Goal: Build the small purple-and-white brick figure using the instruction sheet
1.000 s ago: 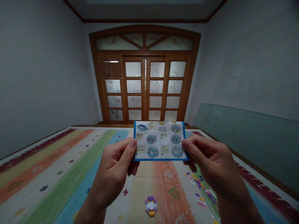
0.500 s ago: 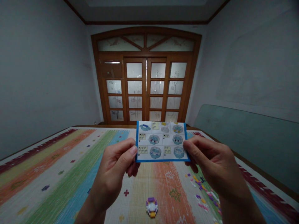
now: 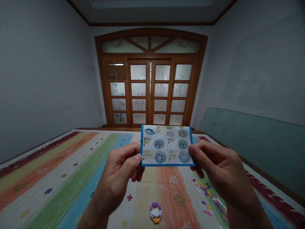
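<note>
Between my two hands an instruction sheet (image 3: 166,146) with a blue border is held up, its printed steps facing me. The pictures on it show a rounded brick model in stages. My left hand (image 3: 121,171) pinches the sheet's left edge between thumb and fingers. At the lower right edge, my right hand (image 3: 214,165) grips it the same way. Below the sheet, a small brick build (image 3: 155,213) in purple, white and yellow lies on the tablecloth. Loose small bricks (image 3: 207,194) in purple, pink, white and yellow are scattered by my right forearm, which partly hides them.
A striped, colourful tablecloth (image 3: 71,171) covers the table. Beyond the right edge stands a pale green panel (image 3: 252,146). Wooden double doors with glass panes (image 3: 150,86) are at the far end, between plain walls.
The sheet and both hands sit slightly farther right in view, and the whole scene has shifted a little the same way. Both hands keep their hold on the sheet.
</note>
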A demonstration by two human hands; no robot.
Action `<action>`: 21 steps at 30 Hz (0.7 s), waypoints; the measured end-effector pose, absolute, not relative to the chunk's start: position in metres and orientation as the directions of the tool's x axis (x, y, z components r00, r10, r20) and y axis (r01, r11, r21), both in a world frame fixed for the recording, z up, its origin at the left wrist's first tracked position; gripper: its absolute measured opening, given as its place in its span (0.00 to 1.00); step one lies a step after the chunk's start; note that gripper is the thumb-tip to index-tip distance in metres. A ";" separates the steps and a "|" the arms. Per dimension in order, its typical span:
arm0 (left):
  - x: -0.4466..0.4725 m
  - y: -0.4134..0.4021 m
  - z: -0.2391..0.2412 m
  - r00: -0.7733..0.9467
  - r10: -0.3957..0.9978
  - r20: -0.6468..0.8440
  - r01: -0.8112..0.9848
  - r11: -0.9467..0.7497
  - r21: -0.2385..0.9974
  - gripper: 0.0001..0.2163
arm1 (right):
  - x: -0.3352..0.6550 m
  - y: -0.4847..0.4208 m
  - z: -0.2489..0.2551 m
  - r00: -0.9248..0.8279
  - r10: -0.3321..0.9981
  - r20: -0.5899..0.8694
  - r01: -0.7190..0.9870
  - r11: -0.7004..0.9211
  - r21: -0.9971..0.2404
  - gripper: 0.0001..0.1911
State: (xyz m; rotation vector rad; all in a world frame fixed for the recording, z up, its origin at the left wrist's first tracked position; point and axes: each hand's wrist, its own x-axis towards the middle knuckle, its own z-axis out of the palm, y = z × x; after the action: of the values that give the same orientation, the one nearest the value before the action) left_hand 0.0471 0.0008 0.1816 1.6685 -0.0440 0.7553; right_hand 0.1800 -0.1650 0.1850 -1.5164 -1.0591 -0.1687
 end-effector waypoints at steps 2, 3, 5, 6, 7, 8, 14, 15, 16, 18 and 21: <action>0.046 0.001 0.181 0.787 0.363 0.499 -0.431 -0.257 0.865 0.12 | 0.180 -0.166 0.185 0.574 0.511 0.640 0.687 0.126 -0.716 0.17; 0.045 0.001 0.181 0.789 0.358 0.499 -0.431 -0.256 0.865 0.11 | 0.180 -0.166 0.185 0.574 0.509 0.641 0.688 0.125 -0.715 0.17; 0.045 0.001 0.180 0.794 0.348 0.498 -0.428 -0.261 0.865 0.11 | 0.179 -0.167 0.185 0.573 0.508 0.643 0.689 0.126 -0.714 0.17; 0.045 0.001 0.180 0.796 0.344 0.498 -0.426 -0.266 0.865 0.11 | 0.179 -0.167 0.185 0.573 0.507 0.644 0.690 0.127 -0.713 0.17; 0.046 0.001 0.180 0.797 0.339 0.500 -0.425 -0.274 0.863 0.11 | 0.179 -0.167 0.185 0.571 0.508 0.645 0.691 0.127 -0.712 0.17; 0.046 0.001 0.180 0.797 0.335 0.503 -0.423 -0.284 0.860 0.12 | 0.179 -0.167 0.185 0.571 0.508 0.645 0.692 0.125 -0.711 0.17; 0.047 0.001 0.179 0.788 0.329 0.521 -0.427 -0.319 0.846 0.13 | 0.179 -0.167 0.185 0.572 0.503 0.647 0.696 0.120 -0.708 0.17; 0.046 0.001 0.179 0.789 0.327 0.520 -0.430 -0.310 0.848 0.13 | 0.179 -0.167 0.185 0.571 0.504 0.648 0.696 0.122 -0.708 0.17; 0.046 0.001 0.179 0.792 0.322 0.519 -0.435 -0.298 0.850 0.12 | 0.179 -0.168 0.185 0.571 0.504 0.649 0.696 0.123 -0.708 0.17; 0.045 0.002 0.179 0.795 0.318 0.516 -0.446 -0.270 0.853 0.12 | 0.179 -0.168 0.184 0.570 0.503 0.649 0.697 0.123 -0.707 0.17; 0.045 0.003 0.178 0.799 0.310 0.515 -0.461 -0.233 0.856 0.11 | 0.179 -0.168 0.184 0.571 0.504 0.648 0.699 0.116 -0.706 0.17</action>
State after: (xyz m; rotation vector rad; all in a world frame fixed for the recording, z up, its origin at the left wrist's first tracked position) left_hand 0.0447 0.0031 0.1783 1.6582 -0.1204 0.7196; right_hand 0.1789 -0.1679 0.1841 -1.5346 -1.0598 -0.1918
